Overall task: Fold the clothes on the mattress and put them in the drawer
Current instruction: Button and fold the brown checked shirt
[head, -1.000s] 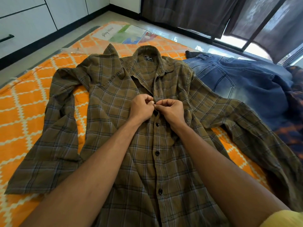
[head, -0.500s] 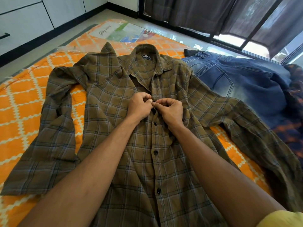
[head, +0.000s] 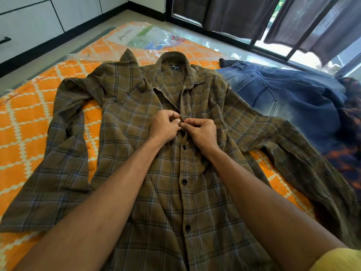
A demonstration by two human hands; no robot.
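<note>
An olive-brown plaid shirt (head: 136, 137) lies face up on the orange patterned mattress (head: 25, 130), sleeves spread to both sides, collar pointing away from me. Three dark buttons below my hands are fastened. My left hand (head: 164, 127) and my right hand (head: 201, 132) meet at the placket on the chest, each pinching an edge of the shirt front at a button that my fingers hide. Blue jeans (head: 283, 98) lie to the right of the shirt, under its right sleeve end.
A dark orange-and-navy garment (head: 349, 133) lies at the far right edge. White drawer fronts (head: 29, 22) with a black handle stand at the upper left beyond a strip of floor. Dark curtains (head: 234, 14) hang over the window at the back.
My hands have stayed at the same button on the chest, fingers shifting slightly. The camera view has tilted a little; the shirt has not moved.
</note>
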